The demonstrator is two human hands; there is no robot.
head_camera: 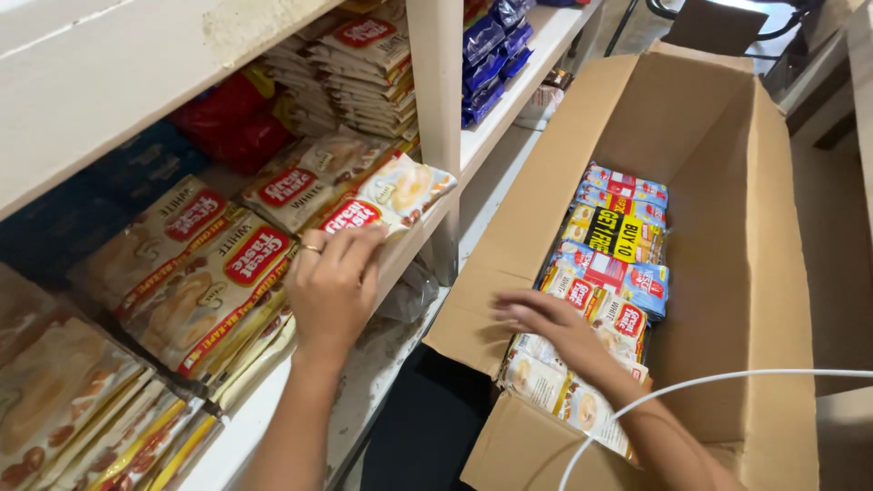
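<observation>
Left hand point(332, 286) pinches a cream sachet pack point(386, 202) at the shelf point(473, 145) edge; right hand point(546, 323), fingers spread, rests on packs point(591, 309) in the cardboard box point(746, 273) at three o'clock. Best slide it flush onto the stack.

Cream-and-red coffee sachet pack point(386, 195) — tilted on the shelf stack's front edge, similar flat packs point(582, 364) — upright, in the cardboard box point(755, 273).

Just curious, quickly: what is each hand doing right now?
Left hand: fingers curled on a cream-and-red sachet pack on the shelf.
Right hand: open, resting on sachet packs in the cardboard box.
</observation>
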